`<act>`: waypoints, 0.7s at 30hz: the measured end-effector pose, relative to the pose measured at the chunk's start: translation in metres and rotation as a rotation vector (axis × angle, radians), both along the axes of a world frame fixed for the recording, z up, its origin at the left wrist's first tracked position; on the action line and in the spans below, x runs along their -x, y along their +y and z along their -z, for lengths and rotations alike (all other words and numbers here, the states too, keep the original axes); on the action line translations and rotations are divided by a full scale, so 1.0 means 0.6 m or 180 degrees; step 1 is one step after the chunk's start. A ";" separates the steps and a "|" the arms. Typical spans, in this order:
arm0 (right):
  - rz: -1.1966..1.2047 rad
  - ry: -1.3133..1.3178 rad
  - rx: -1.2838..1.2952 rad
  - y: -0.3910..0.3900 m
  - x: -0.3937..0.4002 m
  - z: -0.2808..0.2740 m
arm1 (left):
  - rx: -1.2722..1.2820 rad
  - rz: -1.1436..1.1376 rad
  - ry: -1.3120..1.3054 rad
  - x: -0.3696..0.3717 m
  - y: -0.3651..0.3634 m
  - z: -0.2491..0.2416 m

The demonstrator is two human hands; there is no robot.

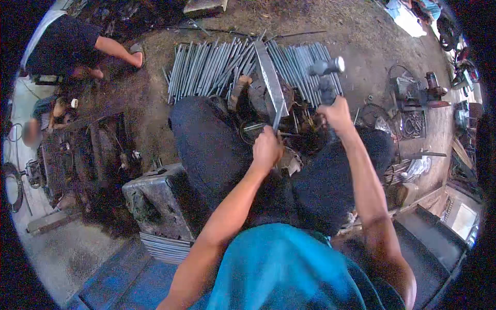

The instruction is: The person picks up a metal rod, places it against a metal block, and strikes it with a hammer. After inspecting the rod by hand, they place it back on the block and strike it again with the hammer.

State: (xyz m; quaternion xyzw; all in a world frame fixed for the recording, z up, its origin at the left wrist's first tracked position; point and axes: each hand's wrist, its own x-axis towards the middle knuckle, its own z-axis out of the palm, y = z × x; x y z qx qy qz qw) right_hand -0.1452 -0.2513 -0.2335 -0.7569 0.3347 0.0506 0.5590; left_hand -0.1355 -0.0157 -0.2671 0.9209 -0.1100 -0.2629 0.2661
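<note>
My left hand (267, 149) is closed around a grey metal rod (279, 117), whose upper end meets the near end of a long, shiny steel bar (269, 75). That bar lies on a round block between my knees, pointing away from me. My right hand (337, 117) grips the handle of a hammer (326, 67), its head raised to the right of the bar. Beyond the block, many grey metal rods lie side by side, one group (206, 67) to the left and another (307, 64) to the right.
A dark metal box (155, 194) stands left of my leg, above a stack of flat strips (163, 247). At upper left is another person's leg (119, 50); farther down, another person sits at the left edge. Tools and a machine (413, 90) lie at right.
</note>
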 end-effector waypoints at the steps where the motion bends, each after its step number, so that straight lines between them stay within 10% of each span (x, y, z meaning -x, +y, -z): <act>1: -0.0041 -0.0325 0.0318 -0.010 -0.019 -0.055 | 0.0031 -0.0125 0.0024 -0.007 -0.004 -0.003; 3: -0.0148 -0.0658 0.1217 -0.032 -0.053 -0.178 | -0.0031 -0.0167 0.0012 -0.009 -0.004 -0.008; 10: -0.0431 -0.3173 0.0451 -0.046 -0.115 -0.400 | -0.0248 -0.0028 0.0056 -0.013 -0.005 0.000; 14: -0.0190 -0.2284 -0.0387 0.021 -0.071 -0.205 | -0.0301 -0.0127 0.0135 -0.016 -0.002 -0.001; 15: 0.1099 -0.2009 -0.1577 0.040 -0.050 -0.060 | -0.0341 -0.0115 0.0213 -0.016 -0.001 -0.006; 17: -0.1160 -0.0148 0.1332 0.076 0.021 0.043 | -0.0366 -0.0118 0.0253 -0.019 0.000 -0.007; 19: -0.0244 0.0242 0.0043 0.086 0.052 0.129 | -0.0389 -0.0094 0.0242 -0.023 -0.001 -0.006; 21: -0.0684 0.0019 0.0718 0.051 0.039 0.064 | -0.0265 0.0024 0.0138 -0.017 0.006 0.012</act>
